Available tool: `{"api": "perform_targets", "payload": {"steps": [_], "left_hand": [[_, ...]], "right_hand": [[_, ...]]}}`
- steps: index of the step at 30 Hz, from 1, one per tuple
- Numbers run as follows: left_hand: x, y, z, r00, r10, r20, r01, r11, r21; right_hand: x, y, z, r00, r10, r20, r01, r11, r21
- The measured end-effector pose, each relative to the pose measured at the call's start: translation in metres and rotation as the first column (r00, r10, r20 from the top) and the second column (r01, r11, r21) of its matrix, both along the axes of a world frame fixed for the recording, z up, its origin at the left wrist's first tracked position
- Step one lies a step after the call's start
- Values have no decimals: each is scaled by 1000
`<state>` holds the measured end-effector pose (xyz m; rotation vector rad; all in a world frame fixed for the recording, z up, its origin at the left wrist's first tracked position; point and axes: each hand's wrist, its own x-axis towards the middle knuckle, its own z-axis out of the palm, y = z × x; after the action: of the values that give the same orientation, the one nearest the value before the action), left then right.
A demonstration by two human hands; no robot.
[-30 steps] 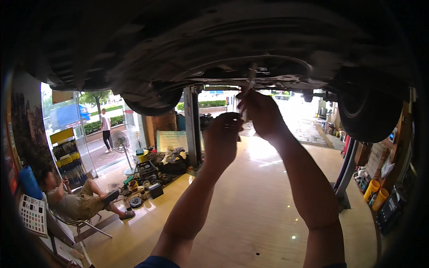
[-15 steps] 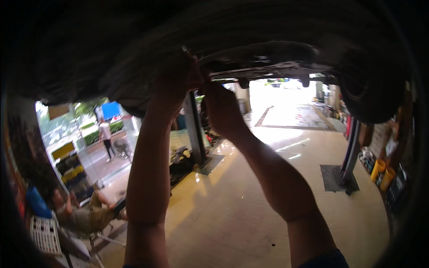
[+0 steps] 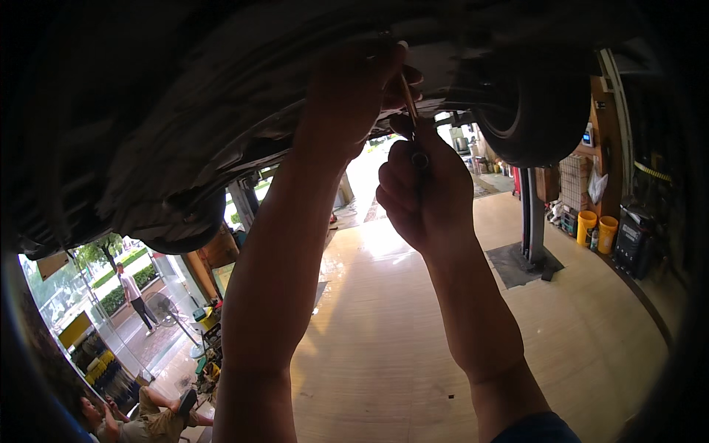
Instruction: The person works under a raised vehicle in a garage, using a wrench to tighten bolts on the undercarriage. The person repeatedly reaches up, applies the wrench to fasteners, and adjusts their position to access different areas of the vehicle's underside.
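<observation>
My left hand (image 3: 354, 92) is raised against the dark underside of a car (image 3: 199, 111), its fingers curled round the upper part of a slim metal-shafted tool (image 3: 409, 96). Lower down, my right hand (image 3: 436, 181) is closed on the same tool, where a small round end shows beside the thumb. The shaft slants upward between the two hands. Shadow hides its upper tip and whatever it touches on the underside.
A wheel (image 3: 517, 111) hangs at the right, above a lift post (image 3: 533, 214). Yellow buckets (image 3: 586, 227) and a black container (image 3: 636, 240) stand along the right wall. At lower left a person (image 3: 151, 417) sits; another person (image 3: 133, 299) stands outside beyond a fan.
The view has swung right and closer to the wheel. Both hands, still raised at the underside, now appear further right, and the tool shaft between them shows more plainly.
</observation>
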<state>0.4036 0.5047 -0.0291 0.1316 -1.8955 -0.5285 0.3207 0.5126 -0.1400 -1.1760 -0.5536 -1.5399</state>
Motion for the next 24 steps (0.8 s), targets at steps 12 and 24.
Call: {"api": "perform_targets", "payload": {"steps": [12, 24], "left_hand": [[-30, 5, 1, 985, 145, -94, -152, 986, -72], [-31, 5, 2, 987, 71, -145, -87, 991, -106]], "right_hand": [[-49, -9, 5, 893, 410, -185, -418, 908, -7], [-38, -7, 11, 986, -86, -139, 85, 996, -16]]}}
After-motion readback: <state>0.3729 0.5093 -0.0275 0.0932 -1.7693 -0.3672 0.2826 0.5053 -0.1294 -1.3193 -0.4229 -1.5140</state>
